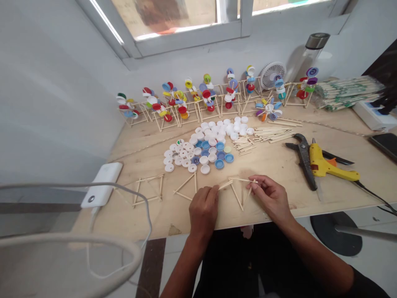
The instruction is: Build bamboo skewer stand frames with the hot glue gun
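Note:
My right hand (274,200) pinches the right-hand corner of a triangular frame of thin wooden sticks (237,196) near the table's front edge. My left hand (203,211) is closed on a short wooden stick (225,185), whose far end meets the frame's left corner. Whether the two are joined there I cannot tell. Just left of that hand lies a second triangle of sticks (185,183), partly hidden by the fingers. Farther left rests a frame of joined sticks (147,200).
White and blue bottle caps (204,159) lie mid-table beside loose sticks (273,134). A yellow glue gun (328,165) and black-handled cutters (305,161) lie right. Several cap-wheel models (206,93) line the back wall. A white power bank (102,184) with a cable sits left.

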The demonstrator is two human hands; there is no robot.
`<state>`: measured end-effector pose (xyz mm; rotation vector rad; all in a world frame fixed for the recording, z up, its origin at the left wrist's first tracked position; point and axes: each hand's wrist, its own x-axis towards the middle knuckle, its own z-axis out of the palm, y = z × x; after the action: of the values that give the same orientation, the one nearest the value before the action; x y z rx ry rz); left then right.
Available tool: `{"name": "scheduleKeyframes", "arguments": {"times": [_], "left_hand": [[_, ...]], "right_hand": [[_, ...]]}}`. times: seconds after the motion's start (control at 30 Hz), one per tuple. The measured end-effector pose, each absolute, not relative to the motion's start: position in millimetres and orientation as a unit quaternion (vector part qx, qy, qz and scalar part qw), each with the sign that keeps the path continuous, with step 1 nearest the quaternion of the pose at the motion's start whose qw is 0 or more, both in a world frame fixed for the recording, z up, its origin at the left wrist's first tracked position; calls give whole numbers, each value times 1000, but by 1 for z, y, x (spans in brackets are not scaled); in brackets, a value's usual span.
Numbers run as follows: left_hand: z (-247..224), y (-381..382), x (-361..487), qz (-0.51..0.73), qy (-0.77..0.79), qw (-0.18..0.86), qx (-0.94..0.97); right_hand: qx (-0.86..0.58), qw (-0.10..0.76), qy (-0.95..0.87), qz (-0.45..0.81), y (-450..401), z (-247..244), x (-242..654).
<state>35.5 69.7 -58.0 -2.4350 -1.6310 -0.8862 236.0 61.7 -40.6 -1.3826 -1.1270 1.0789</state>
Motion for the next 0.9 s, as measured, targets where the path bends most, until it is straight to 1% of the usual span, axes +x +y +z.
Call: {"name": "scheduleKeyframes", "arguments": {"times": [0.33, 0.57, 0.9], "left_hand": [[-56, 72, 36, -285, -534, 37, -795], [-54, 74, 33, -316, -526, 16, -790], [-42, 60, 34, -381, -553, -104, -733]], "right_hand": [[-566, 510, -464, 452, 61, -39, 235], [-571, 503, -468, 449, 61, -42, 236], [-573, 497, -482, 439, 61, -42, 235]]}}
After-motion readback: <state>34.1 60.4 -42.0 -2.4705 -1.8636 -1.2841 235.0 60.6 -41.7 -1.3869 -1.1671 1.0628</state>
